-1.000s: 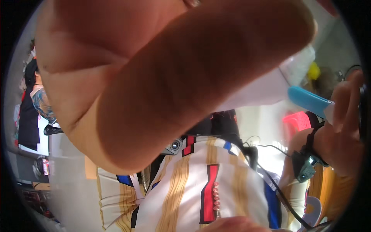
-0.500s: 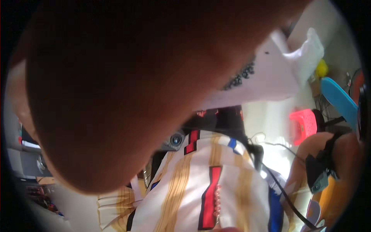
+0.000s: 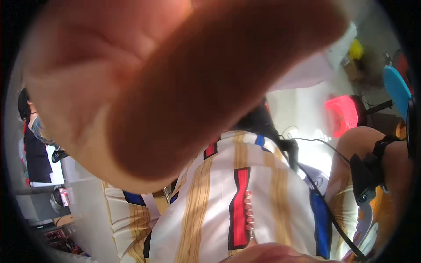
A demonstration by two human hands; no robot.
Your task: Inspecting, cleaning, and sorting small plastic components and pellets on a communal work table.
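Very close to the lens, my left hand (image 3: 87,79) fills the upper left. Creased, palm-like skin shows there, beside a long, dark, blurred shape of skin that cannot be made out clearly. Its fingers are not distinct, and whether it holds anything is hidden. On the right my right arm (image 3: 357,142) is bent upward, with a black strap and small camera (image 3: 366,193) fixed on it. The right hand itself lies outside the picture. Below is my white garment (image 3: 219,201) with gold stripes and red and blue patches. A row of small pinkish beads (image 3: 249,215) hangs over it.
A pale surface (image 3: 307,74) shows partly behind my hand. A pink plastic stool (image 3: 342,115), a blue rounded panel (image 3: 397,83) and a yellow object (image 3: 356,49) stand at right. Black cable (image 3: 324,215) runs by my side. Another person (image 3: 37,131) is at far left.
The dark shape near the lens has shifted up and right, uncovering palm-like skin. Small dark pieces on the pale surface are now hidden. The person at far left has come into view.
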